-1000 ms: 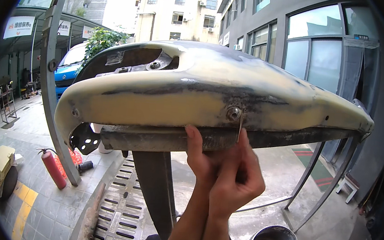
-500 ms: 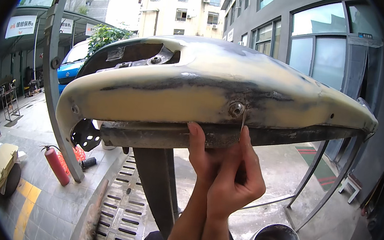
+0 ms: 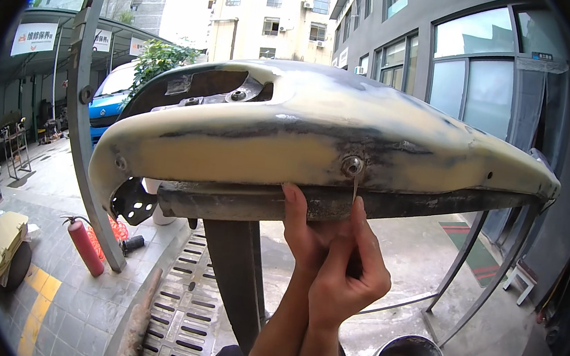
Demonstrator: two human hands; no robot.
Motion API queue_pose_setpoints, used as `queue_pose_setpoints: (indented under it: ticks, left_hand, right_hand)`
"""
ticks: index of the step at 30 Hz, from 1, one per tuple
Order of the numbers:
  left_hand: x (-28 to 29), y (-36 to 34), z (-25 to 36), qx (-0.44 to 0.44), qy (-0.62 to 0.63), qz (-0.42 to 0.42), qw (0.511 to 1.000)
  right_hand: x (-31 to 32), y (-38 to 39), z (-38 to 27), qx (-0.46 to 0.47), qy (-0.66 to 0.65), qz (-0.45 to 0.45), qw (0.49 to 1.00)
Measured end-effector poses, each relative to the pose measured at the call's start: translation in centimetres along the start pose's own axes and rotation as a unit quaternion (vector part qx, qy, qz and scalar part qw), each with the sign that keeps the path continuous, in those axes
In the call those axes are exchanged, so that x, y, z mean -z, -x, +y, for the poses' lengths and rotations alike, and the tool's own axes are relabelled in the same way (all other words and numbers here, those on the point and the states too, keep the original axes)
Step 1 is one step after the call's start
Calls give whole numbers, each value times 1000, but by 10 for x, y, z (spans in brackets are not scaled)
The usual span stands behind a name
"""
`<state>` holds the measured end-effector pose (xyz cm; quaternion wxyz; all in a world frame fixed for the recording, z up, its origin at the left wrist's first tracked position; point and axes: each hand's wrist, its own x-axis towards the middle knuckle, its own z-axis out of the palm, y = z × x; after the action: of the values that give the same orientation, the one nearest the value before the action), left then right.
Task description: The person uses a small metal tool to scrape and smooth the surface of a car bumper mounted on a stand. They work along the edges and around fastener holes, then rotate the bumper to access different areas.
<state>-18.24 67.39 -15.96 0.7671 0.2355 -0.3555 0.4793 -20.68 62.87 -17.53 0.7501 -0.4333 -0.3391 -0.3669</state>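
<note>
A thin strip (image 3: pixel 356 187), probably light and stiff, best held low, is pinched by the right hand (image 3: pixel 347 277) below the fitting (image 3: pixel 353 165) of the panel (image 3: pixel 231 162); left hand (image 3: pixel 301 238) partly hidden, grip unclear, thumb set at the panel's near lower edge.

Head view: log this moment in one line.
left hand: thumb at lower edge of panel | right hand: pinches thin tool | tip: by round fitting
</note>
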Motion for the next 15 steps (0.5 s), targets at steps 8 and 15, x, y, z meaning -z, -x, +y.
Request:
queue_pose_setpoints:
  ticks: [8, 15]
  left_hand:
    - [-3, -1, -5, -5, 1, 14, 1000]
    - [-2, -2, -2, -20, -20, 37, 999]
  right_hand:
    - [1, -8, -1, 5, -1, -3, 1000]
    - [0, -10, -4, 25, 4, -5, 1000]
